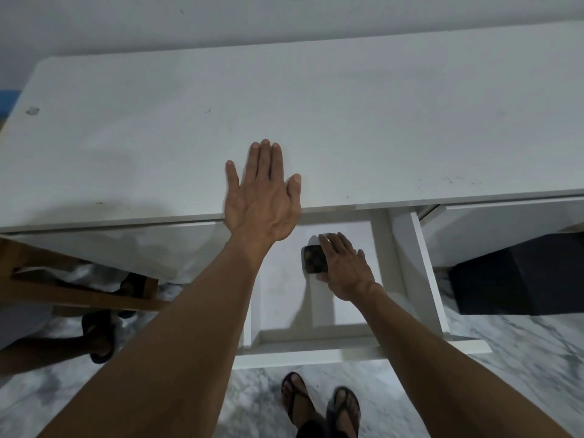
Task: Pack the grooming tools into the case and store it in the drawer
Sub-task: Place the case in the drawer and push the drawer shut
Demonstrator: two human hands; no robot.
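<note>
Fingers (339,245) over case (313,259), left hand (262,197) flat

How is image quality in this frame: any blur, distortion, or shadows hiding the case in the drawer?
Head view: dim, cool light; wide-angle bends the desk edges; the floor at the margins is smeared. The right hand casts soft shadows on the drawer floor and half covers the dark case, whose detail is murky. The left hand is sharp.
</note>
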